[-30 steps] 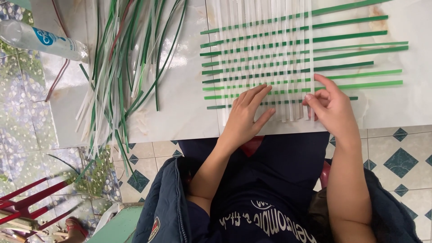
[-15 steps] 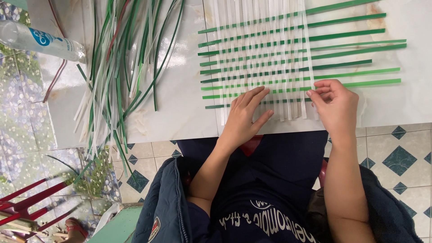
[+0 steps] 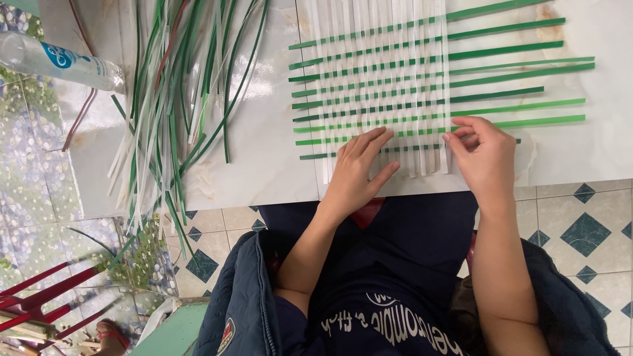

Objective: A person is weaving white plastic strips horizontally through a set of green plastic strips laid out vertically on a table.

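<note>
A flat woven mat of white upright strips crossed by green horizontal strips lies on a pale marble-look table. My left hand rests flat on the mat's near edge, fingers spread over the white strip ends. My right hand sits at the mat's lower right, its thumb and fingertips pinching the rightmost white strip where the lowest green strips cross it. Long green strip ends stick out to the right of the weave.
A loose pile of green and white strips lies on the table's left part. A clear plastic bottle lies on its side at the far left. Patterned floor tiles, dark clothing on my lap and red rods show below.
My right hand has slid slightly left and up onto the mat's right edge and closed its fingers on a white strip. My left hand has stayed put.
</note>
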